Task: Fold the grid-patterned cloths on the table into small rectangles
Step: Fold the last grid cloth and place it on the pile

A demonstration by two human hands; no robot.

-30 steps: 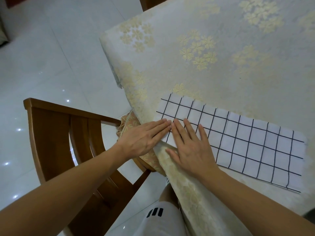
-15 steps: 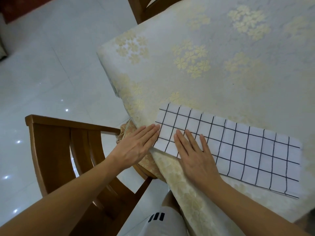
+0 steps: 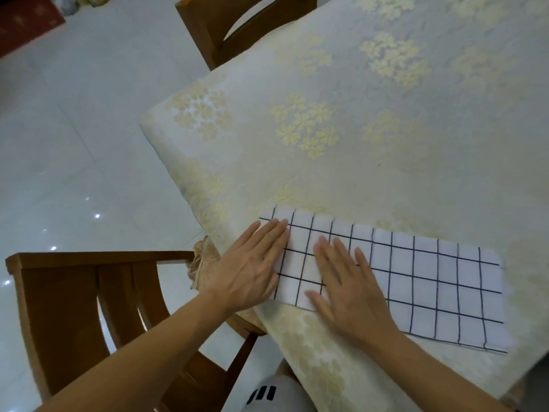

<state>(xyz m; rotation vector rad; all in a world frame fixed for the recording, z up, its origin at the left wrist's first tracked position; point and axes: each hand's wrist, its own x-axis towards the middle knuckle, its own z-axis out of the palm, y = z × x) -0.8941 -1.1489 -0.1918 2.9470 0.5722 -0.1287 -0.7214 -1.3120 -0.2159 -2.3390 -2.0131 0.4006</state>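
Where the view starts at the left, a wooden chair (image 3: 59,307) is seen on the white tiled floor (image 3: 74,129), close to the bench (image 3: 386,129) corner. The left hand (image 3: 252,269) is laid palm down, fingers straight and together, on the left end of the grid-patterned cloth (image 3: 430,286); nothing is gripped. The right hand (image 3: 347,289) is pressed flat just beside it on the same cloth, fingers straight and slightly spread, nothing held. The cloth is seen as a long flat strip near the bench's near edge, running right from the hands. The bench is covered by a cream floral tablecloth (image 3: 297,129). A second chair (image 3: 231,28) is seen at the far side.
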